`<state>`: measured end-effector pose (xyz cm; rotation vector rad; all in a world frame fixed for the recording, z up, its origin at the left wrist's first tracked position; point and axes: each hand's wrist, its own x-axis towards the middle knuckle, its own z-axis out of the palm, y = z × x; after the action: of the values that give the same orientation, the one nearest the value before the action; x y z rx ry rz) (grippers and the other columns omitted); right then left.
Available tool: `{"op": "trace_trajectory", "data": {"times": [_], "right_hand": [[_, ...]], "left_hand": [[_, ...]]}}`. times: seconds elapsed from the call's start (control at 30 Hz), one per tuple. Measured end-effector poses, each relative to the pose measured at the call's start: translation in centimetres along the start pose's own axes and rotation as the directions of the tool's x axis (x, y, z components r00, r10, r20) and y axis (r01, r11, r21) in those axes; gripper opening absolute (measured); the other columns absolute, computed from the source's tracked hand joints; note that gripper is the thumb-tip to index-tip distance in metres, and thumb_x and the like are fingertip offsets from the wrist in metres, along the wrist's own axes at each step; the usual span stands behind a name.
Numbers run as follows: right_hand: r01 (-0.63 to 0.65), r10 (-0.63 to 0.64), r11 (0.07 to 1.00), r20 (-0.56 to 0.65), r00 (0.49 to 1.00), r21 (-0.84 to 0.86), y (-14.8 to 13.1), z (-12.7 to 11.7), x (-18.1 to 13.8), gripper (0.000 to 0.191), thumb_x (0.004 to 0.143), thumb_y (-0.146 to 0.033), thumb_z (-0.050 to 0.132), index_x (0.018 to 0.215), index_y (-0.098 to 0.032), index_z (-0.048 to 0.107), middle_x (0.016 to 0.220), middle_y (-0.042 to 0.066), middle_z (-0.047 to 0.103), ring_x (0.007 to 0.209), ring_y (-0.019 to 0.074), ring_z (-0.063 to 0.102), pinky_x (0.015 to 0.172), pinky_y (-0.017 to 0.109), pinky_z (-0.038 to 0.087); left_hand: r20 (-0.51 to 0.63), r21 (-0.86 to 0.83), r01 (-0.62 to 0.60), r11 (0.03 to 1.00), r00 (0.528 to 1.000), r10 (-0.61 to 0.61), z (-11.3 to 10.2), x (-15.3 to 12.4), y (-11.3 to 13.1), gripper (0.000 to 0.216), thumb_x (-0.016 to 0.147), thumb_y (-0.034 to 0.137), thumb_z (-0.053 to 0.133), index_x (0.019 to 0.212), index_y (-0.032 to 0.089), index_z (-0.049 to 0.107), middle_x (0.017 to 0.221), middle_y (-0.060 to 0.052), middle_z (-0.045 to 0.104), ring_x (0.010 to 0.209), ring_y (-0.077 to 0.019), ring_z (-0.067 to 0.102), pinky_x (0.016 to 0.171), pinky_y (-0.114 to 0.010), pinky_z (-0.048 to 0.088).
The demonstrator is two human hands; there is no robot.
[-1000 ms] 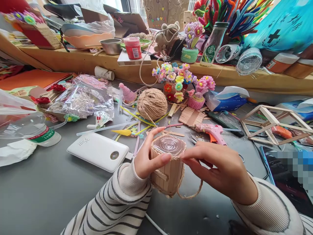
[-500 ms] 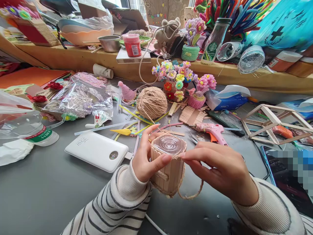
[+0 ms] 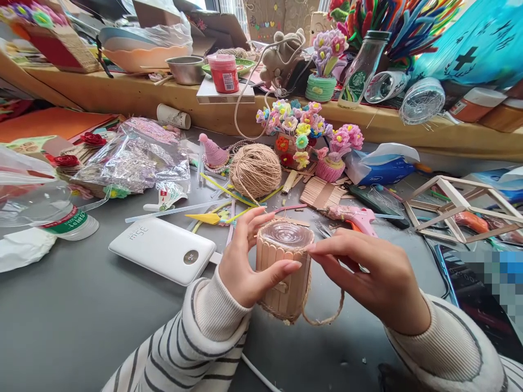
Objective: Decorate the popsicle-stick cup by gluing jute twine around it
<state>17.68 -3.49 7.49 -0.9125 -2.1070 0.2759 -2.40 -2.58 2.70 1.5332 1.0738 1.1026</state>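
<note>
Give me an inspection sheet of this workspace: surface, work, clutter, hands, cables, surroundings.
Surface: grey table, a small pale scrap near the front.
Work: stick-covered container, clear top; twine loops beside it.
Clutter: twine ball, power bank, glue gun.
Hands: left hand grips the container; right hand pinches at its rim, seemingly on the twine.
Cables: white cable at the front; pale cord droops from the shelf.
Surroundings: shelf behind bears a red jar and glass bottle.
</note>
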Motion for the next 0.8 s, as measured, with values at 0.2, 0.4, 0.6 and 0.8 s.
{"op": "trace_trajectory", "data": {"times": [0.2,0.4,0.6,0.8], "right_hand": [[0.015,-0.016,0.999,-0.013,1.0,-0.03,-0.2,0.0,0.1,0.011,0.087,-0.011,0.056,0.088,-0.02,0.063,0.061,-0.005,0.061,0.044,0.0053,0.042,0.043,0.018,0.036],[0.035,-0.035,0.999,-0.022,0.999,-0.03,-0.3,0.0,0.1,0.013,0.088,-0.01,0.055,0.089,-0.02,0.064,0.062,-0.004,0.061,0.046,0.0056,0.044,0.045,0.018,0.037],[0.033,-0.033,0.999,-0.017,0.999,-0.026,-0.2,0.0,0.0,0.011,0.087,-0.01,0.057,0.089,-0.018,0.064,0.06,-0.005,0.057,0.047,0.0055,0.04,0.046,0.018,0.036],[0.032,-0.032,0.999,-0.024,0.999,-0.025,-0.3,0.2,0.0,0.012,0.086,-0.008,0.057,0.088,-0.018,0.064,0.062,-0.005,0.058,0.047,0.0055,0.04,0.048,0.018,0.037]], "left_hand": [[-0.078,0.531,-0.488,0.693,0.786,0.613,-0.5,-0.8,1.3,0.056,0.075,0.026,0.071,0.128,0.025,0.052,0.127,-0.009,0.058,0.117,-0.0297,0.057,0.101,-0.045,0.048],[0.125,0.635,-0.622,0.459,0.669,0.733,0.0,-1.5,1.6,0.051,0.081,0.019,0.062,0.131,0.026,0.052,0.114,-0.007,0.065,0.109,-0.0254,0.064,0.093,-0.039,0.058],[0.079,0.601,-0.626,0.497,0.665,0.742,0.7,-1.3,0.9,0.057,0.077,0.012,0.061,0.132,0.024,0.051,0.117,-0.009,0.062,0.113,-0.0255,0.061,0.098,-0.04,0.054],[0.071,0.63,-0.604,0.487,0.67,0.739,1.0,-1.4,1.0,0.061,0.073,0.008,0.059,0.131,0.026,0.049,0.123,-0.008,0.053,0.116,-0.0238,0.057,0.101,-0.039,0.053]]}}
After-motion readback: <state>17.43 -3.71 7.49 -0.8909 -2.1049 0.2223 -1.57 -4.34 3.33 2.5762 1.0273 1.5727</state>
